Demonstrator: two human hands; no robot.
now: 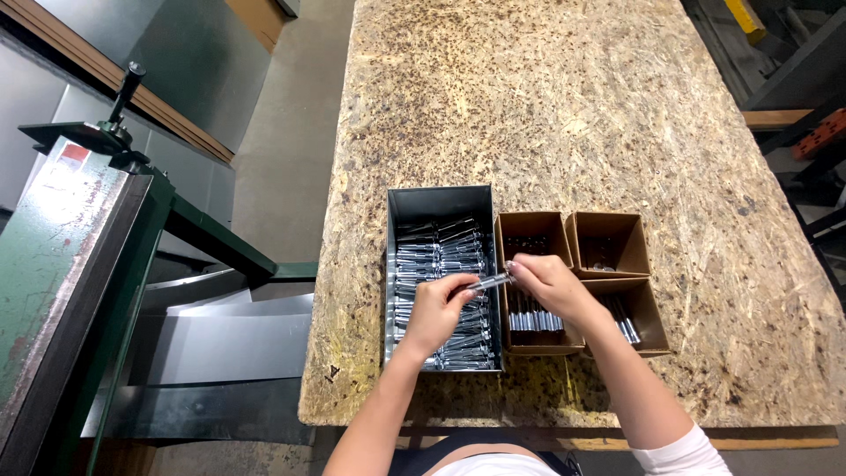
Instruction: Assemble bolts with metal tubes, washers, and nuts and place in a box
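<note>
My left hand (436,310) and my right hand (548,282) both hold one shiny metal bolt (489,283), level between them, above the gap between two containers. The left hand grips its left end, the right hand pinches its right end. Below the left hand lies a grey metal tray (441,201) packed with several similar bolts. Under the right hand a brown cardboard box (529,231) holds more metal pieces.
Two more cardboard boxes stand to the right, one at the back (610,231) and one at the front (641,310) with metal parts. All sit on a chipboard workbench (573,115). A green metal machine (79,256) stands at the left.
</note>
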